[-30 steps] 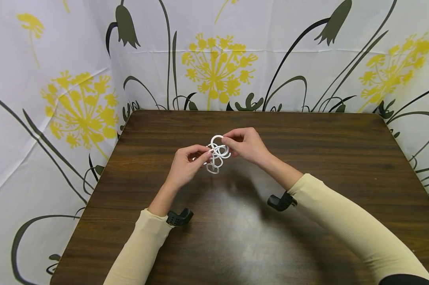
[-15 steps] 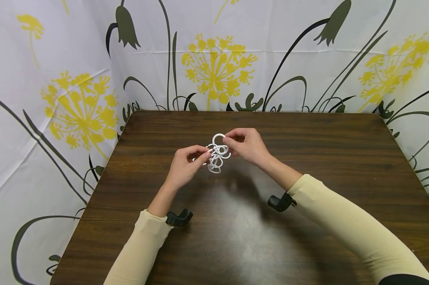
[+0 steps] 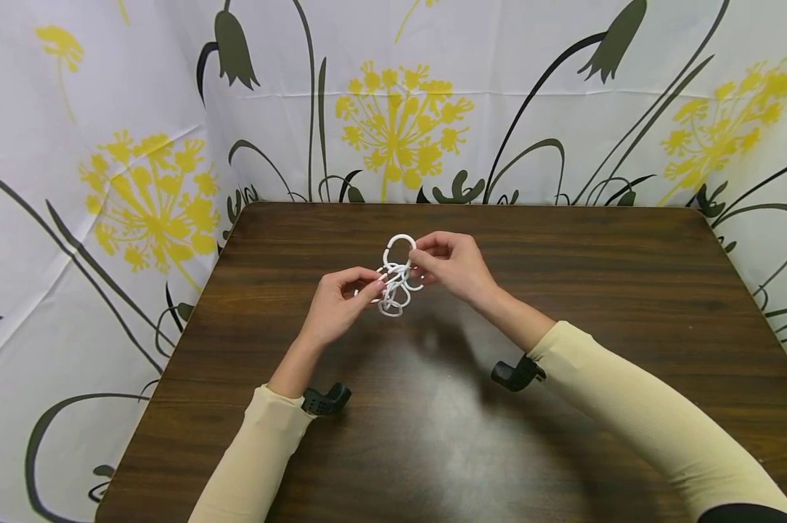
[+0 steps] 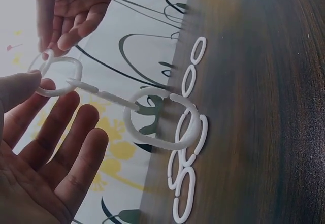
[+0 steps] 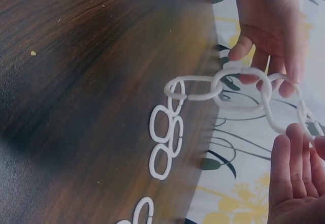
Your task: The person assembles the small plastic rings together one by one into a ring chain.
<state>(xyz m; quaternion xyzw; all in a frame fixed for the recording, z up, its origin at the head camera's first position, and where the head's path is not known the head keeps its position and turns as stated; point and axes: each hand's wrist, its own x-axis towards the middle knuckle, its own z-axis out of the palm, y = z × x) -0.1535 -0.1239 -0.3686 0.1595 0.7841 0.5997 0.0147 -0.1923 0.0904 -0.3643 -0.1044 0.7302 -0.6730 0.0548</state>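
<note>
Held above the dark table is a white plastic chain (image 3: 390,289) of oval links, some with a small gap in the ring. My left hand (image 3: 336,309) pinches a link between thumb and fingertips in the head view. On the right, my right hand (image 3: 457,267) pinches the upper link (image 3: 398,237), which stands above the rest. Both hands also appear in the left wrist view, with a large link (image 4: 179,146) hanging near the camera and more links running down past it. From the right wrist, connected links (image 5: 245,108) stretch from the hands over the wood.
The brown wood-grain table (image 3: 596,290) extends around and below the hands. Behind it and at its left hangs a white cloth (image 3: 269,109) with yellow and green flowers. A black wrist camera sits at each cuff, the left one (image 3: 328,399) low over the table.
My right hand has drawn its link slightly up, so that the ring stands higher and more open to view. The lower links have shifted a little; my left hand stays nearly in place.
</note>
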